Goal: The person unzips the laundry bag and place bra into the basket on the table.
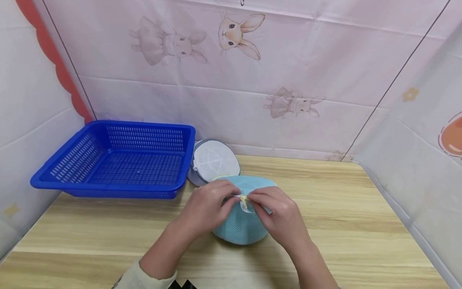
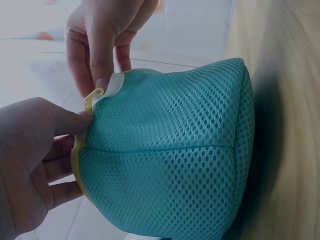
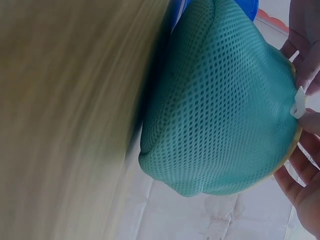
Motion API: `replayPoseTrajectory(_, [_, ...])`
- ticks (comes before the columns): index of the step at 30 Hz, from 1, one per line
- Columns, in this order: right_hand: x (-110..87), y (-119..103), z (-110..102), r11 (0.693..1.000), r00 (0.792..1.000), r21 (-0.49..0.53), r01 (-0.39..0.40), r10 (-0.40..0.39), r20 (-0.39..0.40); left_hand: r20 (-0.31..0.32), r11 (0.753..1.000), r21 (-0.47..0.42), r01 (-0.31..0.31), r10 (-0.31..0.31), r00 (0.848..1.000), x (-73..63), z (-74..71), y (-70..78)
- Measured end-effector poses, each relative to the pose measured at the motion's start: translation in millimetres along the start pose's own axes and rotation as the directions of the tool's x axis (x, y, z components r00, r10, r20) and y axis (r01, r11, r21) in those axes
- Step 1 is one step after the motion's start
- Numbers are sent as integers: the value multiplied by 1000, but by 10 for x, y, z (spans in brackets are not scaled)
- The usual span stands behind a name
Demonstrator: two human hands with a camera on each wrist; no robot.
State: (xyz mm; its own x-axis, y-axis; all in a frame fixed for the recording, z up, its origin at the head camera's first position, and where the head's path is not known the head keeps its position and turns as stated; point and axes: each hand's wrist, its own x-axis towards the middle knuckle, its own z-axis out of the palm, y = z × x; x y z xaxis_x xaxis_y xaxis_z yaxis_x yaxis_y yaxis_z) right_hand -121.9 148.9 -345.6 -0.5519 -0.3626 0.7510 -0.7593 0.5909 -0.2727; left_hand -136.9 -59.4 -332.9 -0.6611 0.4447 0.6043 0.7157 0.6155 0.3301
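Note:
A turquoise mesh laundry bag (image 1: 240,232) with a yellow zipper edge sits on the table between both hands. My left hand (image 1: 206,204) pinches the zippered rim, its thumb on the near side and the other fingers behind, as the left wrist view shows. Close beside it, my right hand (image 1: 283,212) pinches the rim next to the yellow zipper pull (image 2: 92,97). A small white tag (image 2: 116,85) sticks out of the seam at the right fingertips. The bag's mesh body bulges out below the hands, and its far side is partly hidden by them.
At the back left stands a blue perforated plastic basket (image 1: 185,170). Beside it, behind the turquoise bag, leans a round white mesh bag (image 1: 216,158) with grey trim. The wooden table (image 1: 343,224) meets walls covered with rabbit-print sheets (image 1: 223,96).

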Motion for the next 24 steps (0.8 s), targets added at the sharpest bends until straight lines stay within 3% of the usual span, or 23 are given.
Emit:
replayPoseTrajectory(7, [-4, 19, -15, 1000, 1000, 3, -12, 12, -4, -10, 1000, -1, 9, -9, 1000, 5, -18, -15])
replayPoseTrajectory(17, [3, -27, 6, 1000, 1000, -8, 3, -3, 3, -26, 997, -17, -73, 73, 997, 5, 58, 55])
replayPoseTrajectory(24, [14, -54, 41, 999, 1000, 36, 23, -23, -1, -12, 999, 0, -48, 48, 999, 4, 55, 74])
